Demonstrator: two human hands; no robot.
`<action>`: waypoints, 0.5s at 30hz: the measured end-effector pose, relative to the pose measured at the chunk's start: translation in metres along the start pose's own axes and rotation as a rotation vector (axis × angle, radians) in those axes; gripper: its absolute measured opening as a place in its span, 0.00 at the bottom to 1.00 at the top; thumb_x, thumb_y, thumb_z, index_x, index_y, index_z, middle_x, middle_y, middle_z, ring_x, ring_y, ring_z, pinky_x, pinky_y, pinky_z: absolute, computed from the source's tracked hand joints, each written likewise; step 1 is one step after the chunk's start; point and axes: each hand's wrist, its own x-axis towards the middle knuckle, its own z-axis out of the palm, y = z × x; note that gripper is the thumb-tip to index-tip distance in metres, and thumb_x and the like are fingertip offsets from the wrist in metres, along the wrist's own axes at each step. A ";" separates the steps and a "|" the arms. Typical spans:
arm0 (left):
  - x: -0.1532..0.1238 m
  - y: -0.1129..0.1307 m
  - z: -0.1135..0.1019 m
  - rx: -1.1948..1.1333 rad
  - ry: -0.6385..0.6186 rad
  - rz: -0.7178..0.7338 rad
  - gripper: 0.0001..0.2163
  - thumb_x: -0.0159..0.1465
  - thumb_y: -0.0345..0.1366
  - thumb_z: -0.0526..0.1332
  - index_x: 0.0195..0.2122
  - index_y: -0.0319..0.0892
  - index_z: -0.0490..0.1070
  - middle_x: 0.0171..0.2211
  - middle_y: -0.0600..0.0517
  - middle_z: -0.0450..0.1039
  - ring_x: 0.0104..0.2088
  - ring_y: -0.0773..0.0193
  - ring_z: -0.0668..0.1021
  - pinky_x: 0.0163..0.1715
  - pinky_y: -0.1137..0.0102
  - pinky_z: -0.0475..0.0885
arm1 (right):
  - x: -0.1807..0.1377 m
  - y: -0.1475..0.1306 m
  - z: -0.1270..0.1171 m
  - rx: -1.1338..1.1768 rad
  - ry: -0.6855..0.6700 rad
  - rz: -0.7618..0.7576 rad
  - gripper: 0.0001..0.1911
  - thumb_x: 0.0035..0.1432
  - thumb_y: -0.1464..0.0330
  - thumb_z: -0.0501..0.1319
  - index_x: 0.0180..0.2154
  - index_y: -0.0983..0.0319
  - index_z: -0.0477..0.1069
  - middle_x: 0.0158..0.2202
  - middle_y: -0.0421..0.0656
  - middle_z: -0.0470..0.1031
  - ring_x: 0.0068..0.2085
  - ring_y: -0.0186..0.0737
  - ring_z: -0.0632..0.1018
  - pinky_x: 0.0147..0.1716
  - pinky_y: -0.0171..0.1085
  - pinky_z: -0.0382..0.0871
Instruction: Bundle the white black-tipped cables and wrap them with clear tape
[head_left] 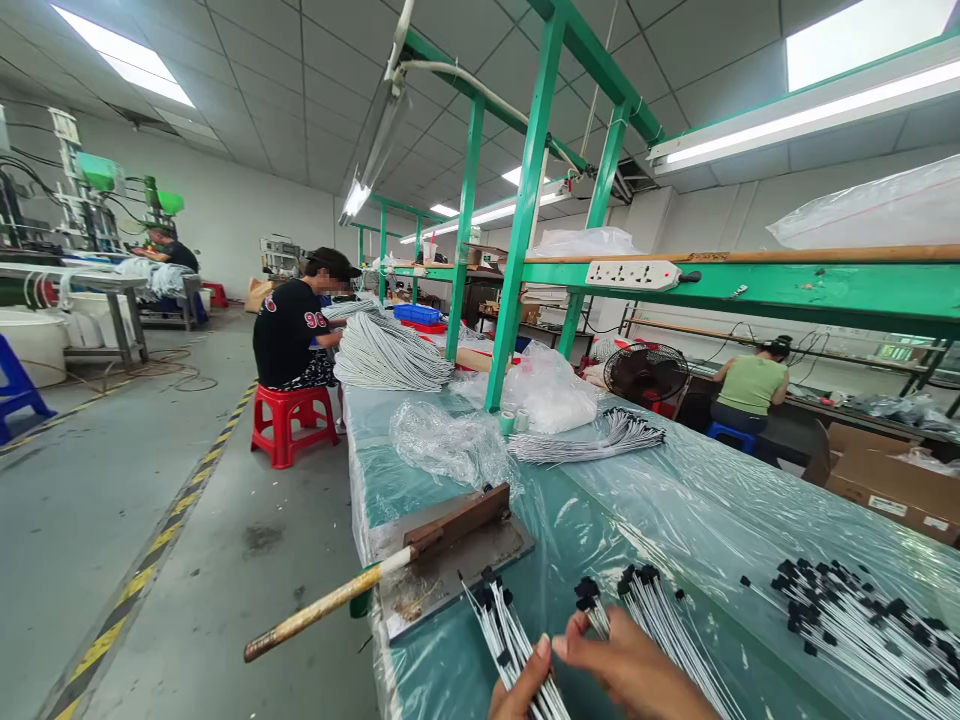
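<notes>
Both hands pinch wires at the near table edge.
Left hand (pixel 525 690) grasps one wire bundle (pixel 506 630); right hand (pixel 637 675) grips another bundle (pixel 596 610); cutter (pixel 442 550) lies left.

Bright, even light from ceiling panels (pixel 124 52) at eleven o'clock and a tube lamp (pixel 810 115) at two o'clock, both blown out white. Soft glare on the plastic sheet (pixel 675 510). Shadows faint. Wide-angle stretching bends the edges; hands at six o'clock are slightly blurred.
</notes>
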 end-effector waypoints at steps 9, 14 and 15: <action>0.009 -0.010 -0.003 -0.088 -0.054 -0.048 0.16 0.45 0.42 0.66 0.28 0.32 0.74 0.22 0.45 0.75 0.31 0.52 0.77 0.40 0.63 0.68 | 0.015 0.033 0.012 -0.139 0.017 -0.165 0.11 0.32 0.66 0.65 0.21 0.62 0.66 0.18 0.35 0.66 0.26 0.34 0.69 0.28 0.32 0.59; 0.008 -0.006 -0.005 -0.080 0.086 -0.058 0.14 0.43 0.39 0.67 0.29 0.34 0.74 0.19 0.49 0.74 0.25 0.59 0.77 0.31 0.69 0.69 | 0.013 0.030 0.003 0.038 0.043 -0.073 0.13 0.36 0.60 0.64 0.21 0.61 0.65 0.13 0.33 0.61 0.17 0.30 0.64 0.18 0.30 0.54; 0.006 -0.006 -0.004 -0.082 0.108 -0.047 0.14 0.42 0.37 0.68 0.29 0.35 0.74 0.19 0.50 0.74 0.23 0.61 0.76 0.29 0.71 0.69 | 0.013 0.027 -0.001 0.078 0.044 -0.039 0.14 0.36 0.58 0.63 0.20 0.61 0.64 0.12 0.32 0.59 0.16 0.29 0.63 0.16 0.30 0.52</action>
